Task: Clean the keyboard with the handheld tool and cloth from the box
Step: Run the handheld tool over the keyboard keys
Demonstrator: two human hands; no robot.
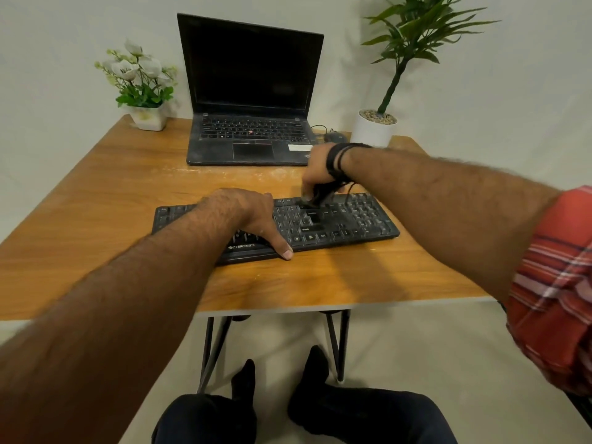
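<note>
While pale walls frame the wooden table [96, 200], a laptop [250, 91] stands behind the keyboard [352, 219]. His left hand [246, 216] lies flat on it; his right hand [320, 171] grips a dark tool [320, 195] over the keys.

A wooden table [112, 193] on black metal legs [333, 341] stands against a plain pale wall [57, 43].

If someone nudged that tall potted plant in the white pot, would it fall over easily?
Possibly. The tall plant rises far above its narrow white pot, so it looks top-heavy. The pebbles visible at the rim may weigh the base down somewhat. It stands near the table corner, so a tip could drop it.
</note>
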